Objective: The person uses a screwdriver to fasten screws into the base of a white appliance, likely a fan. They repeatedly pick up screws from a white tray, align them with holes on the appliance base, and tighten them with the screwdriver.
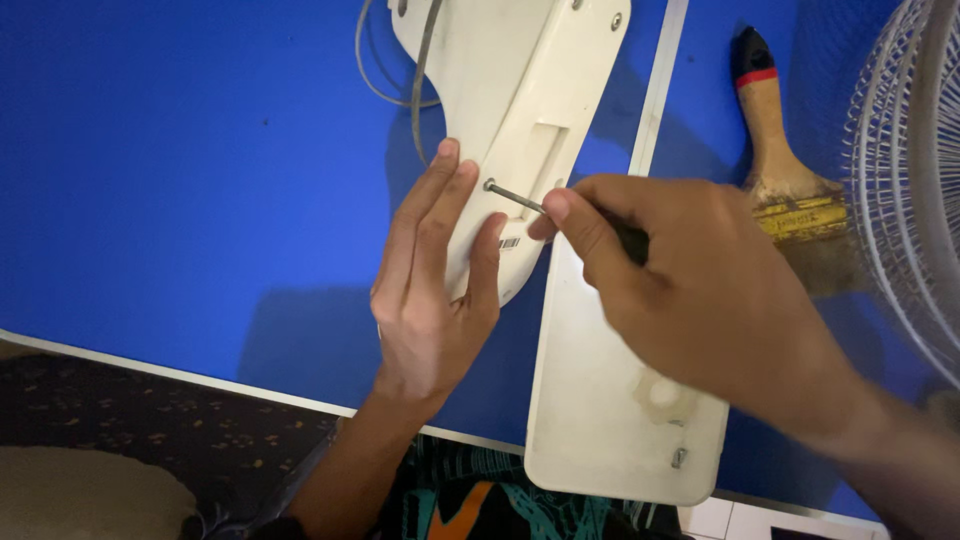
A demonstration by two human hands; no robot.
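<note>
While the left hand (430, 290) lies flat and unclenched on the white housing (520, 110) atop the blue table (180, 180), the right hand (700, 290) grips a screwdriver (520, 203), tip at a screw (489, 185).

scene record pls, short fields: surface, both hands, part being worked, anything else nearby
surface: blue table top
left hand: flat, pressing on white plastic housing
right hand: gripping a screwdriver, tip at a hole in the housing
under housing: white rectangular panel
nearby: paintbrush right of the panel; wire fan grille at right edge; grey cable by the housing's top
</note>
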